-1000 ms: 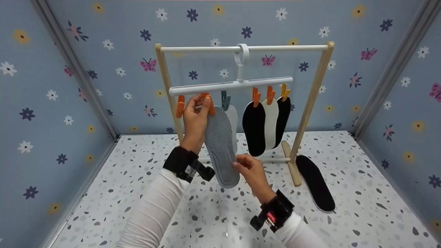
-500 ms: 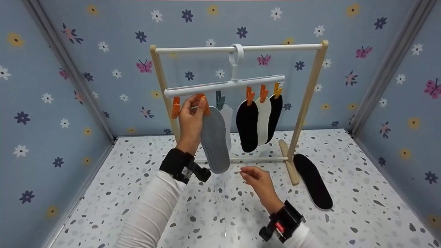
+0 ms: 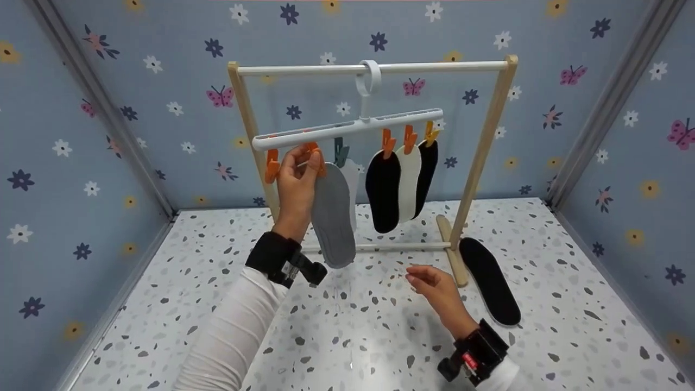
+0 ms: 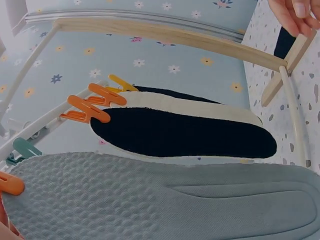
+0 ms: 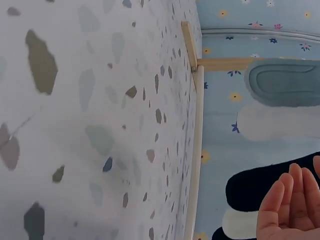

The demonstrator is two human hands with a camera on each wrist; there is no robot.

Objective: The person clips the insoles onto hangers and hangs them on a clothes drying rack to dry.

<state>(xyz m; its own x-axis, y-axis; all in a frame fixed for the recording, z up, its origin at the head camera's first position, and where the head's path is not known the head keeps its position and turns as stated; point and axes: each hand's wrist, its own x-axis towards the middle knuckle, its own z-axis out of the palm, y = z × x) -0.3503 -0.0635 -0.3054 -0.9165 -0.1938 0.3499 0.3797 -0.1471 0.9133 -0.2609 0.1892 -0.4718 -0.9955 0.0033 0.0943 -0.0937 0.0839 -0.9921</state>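
My left hand pinches an orange clothespin under the left half of the white hanger. From that clothespin hangs a grey insole, its dimpled top showing large in the left wrist view. Behind it a white insole hangs from a dark green clothespin and is partly hidden. My right hand is held over the table, fingers loosely bent and holding nothing, to the right of the grey insole's lower end.
Further right on the hanger, a black insole, a cream insole and another black insole hang from clothespins. A spare orange clothespin is at the left end. Beside the wooden rack's foot lies a black insole.
My right hand has let go of the grey insole's lower edge and drawn away to the right. The insole now hangs closer in line under the clothespin, which my left hand still pinches.
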